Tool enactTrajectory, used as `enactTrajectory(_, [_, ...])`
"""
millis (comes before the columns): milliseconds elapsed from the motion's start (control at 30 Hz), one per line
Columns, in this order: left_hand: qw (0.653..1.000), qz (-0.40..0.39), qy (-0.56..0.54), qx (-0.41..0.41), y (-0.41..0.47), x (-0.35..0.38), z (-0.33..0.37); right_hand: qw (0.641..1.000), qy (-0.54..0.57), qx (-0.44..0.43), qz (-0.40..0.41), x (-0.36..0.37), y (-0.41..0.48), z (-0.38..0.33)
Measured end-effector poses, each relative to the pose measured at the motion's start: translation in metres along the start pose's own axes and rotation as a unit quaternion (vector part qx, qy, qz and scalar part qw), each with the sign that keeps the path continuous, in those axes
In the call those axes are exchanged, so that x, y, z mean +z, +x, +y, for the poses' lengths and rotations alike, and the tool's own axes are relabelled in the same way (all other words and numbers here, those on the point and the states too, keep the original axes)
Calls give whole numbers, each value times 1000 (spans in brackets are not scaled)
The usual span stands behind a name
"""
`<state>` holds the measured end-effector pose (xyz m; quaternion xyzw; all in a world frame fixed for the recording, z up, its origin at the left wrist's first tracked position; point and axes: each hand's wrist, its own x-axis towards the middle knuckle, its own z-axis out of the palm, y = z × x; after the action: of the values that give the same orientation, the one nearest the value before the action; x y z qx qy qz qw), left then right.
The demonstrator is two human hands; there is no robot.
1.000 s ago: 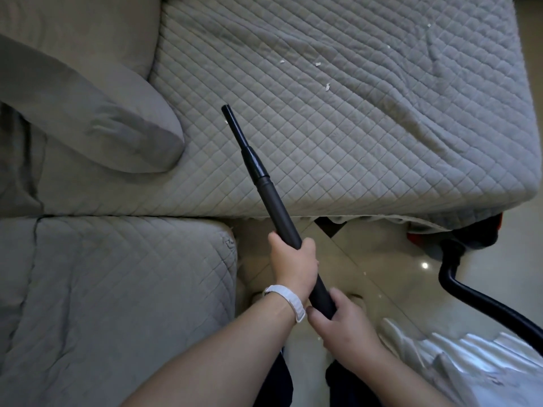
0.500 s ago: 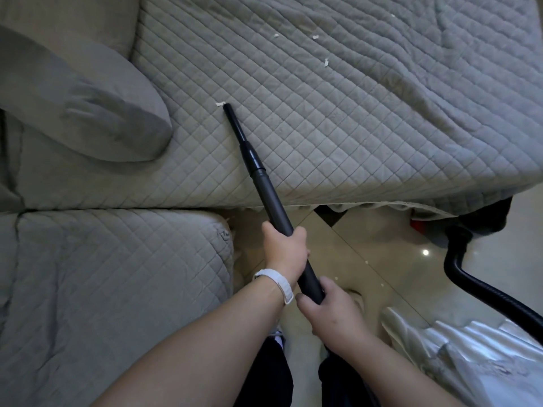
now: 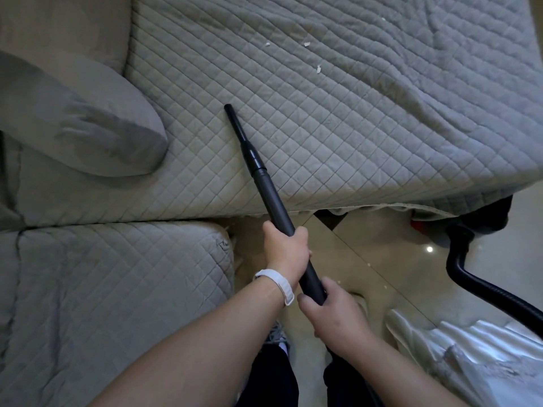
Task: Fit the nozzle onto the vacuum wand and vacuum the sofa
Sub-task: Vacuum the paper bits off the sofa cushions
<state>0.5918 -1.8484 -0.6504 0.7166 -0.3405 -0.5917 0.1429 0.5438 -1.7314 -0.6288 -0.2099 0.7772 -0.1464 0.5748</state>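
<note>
I have both hands wrapped around the vacuum wand (image 3: pixel 271 201): my left hand (image 3: pixel 286 249), the one with the white wristband (image 3: pixel 277 282), closed on the shaft at centre frame, my right hand (image 3: pixel 332 314) closed lower down near the hose end. The narrow crevice nozzle (image 3: pixel 239 133) is already seated on the wand, its tip resting on or just above the quilted sofa cover (image 3: pixel 338 113) left of centre; I cannot tell if it touches.

The cover is loose and wrinkled at upper right, so suction could probably pull the fabric into the narrow tip and bunch it. The white scraps (image 3: pixel 318 69) near the top sit well apart from the tip, and I may lose my angle stretching that far. The black hose (image 3: pixel 484 292) curls across the glossy tiled floor (image 3: pixel 396 245) at right and could snag on the sofa corner.

A grey cushion (image 3: pixel 88 127) lies at upper left, and crumpled plastic wrapping (image 3: pixel 484 353) at lower right.
</note>
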Motion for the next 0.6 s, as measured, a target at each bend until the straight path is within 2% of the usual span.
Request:
enactTrajectory(333, [996, -62, 51, 37, -5, 56, 34, 995, 72, 25, 64, -46, 7, 0])
enactTrajectory(600, [991, -97, 87, 41, -15, 99, 46, 990, 86, 29, 107, -76, 9, 12])
